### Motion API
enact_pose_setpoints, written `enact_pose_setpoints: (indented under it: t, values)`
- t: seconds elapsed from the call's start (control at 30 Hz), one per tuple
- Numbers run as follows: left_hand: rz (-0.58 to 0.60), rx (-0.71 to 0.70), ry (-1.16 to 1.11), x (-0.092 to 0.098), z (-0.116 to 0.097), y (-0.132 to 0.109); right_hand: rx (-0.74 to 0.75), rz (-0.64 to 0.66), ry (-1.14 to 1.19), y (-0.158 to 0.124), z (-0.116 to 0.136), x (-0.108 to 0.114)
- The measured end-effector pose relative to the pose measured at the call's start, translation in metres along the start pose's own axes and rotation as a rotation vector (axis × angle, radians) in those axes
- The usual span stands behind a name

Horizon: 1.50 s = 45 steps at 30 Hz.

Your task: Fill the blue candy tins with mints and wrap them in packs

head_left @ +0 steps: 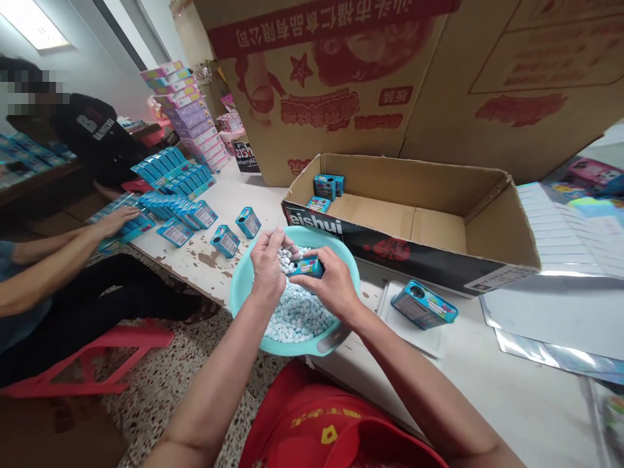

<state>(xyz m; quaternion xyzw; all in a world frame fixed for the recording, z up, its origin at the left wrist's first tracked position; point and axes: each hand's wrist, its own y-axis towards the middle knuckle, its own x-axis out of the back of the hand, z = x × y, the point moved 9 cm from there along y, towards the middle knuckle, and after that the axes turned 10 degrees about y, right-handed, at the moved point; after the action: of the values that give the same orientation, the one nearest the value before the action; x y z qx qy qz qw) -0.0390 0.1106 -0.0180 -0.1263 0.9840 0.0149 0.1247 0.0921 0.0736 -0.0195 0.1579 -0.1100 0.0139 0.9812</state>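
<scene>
A turquoise plastic basin (244, 286) full of small white-blue candies (297, 315) rests at the table's edge in front of me. Above it my right hand (329, 283) grips a small blue candy box (306, 266). My left hand (267, 263) is cupped beside the box with several white candies (285, 259) pinched in its fingers. Another blue box (423, 304) lies on its side on a white sheet to the right of the basin.
An open cardboard carton (439, 224) behind the basin holds three blue boxes (325, 187) in its far left corner. Many blue boxes (180, 208) cover the table's left part, where another person's hand (117, 220) rests. Large cartons stand behind. A red stool (97, 361) stands below left.
</scene>
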Motion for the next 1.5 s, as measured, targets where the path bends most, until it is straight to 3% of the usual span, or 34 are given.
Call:
enact_pose_setpoints:
  t: [0.3, 0.5, 0.87, 1.07, 1.23, 1.37, 1.43, 1.5]
  values:
    - [-0.047, -0.002, 0.033, 0.002, -0.003, -0.001, 0.029, -0.027, 0.03, 0.001, -0.003, -0.001]
    - [0.004, -0.043, 0.052, -0.005, -0.009, -0.004, 0.027, -0.031, 0.094, 0.003, -0.003, -0.003]
    - [0.036, -0.067, 0.043, -0.007, -0.014, -0.011, -0.021, -0.099, 0.185, -0.003, -0.017, 0.002]
    - [-0.029, 0.002, 0.158, -0.003, 0.0, -0.014, -0.087, -0.104, 0.195, 0.002, -0.03, 0.001]
    - [0.002, -0.007, 0.085, -0.006, -0.007, -0.015, -0.13, -0.1, 0.266, 0.0, -0.036, 0.0]
    - [-0.013, -0.048, 0.082, 0.003, -0.02, -0.015, -0.222, -0.136, 0.413, -0.014, -0.029, 0.017]
    - [-0.002, -0.066, 0.174, 0.013, -0.022, -0.011, -0.252, -0.161, 0.492, -0.026, -0.018, 0.037]
    - [0.083, -0.013, 0.384, 0.021, -0.01, -0.007, -0.25, -0.232, 0.511, -0.042, -0.005, 0.072]
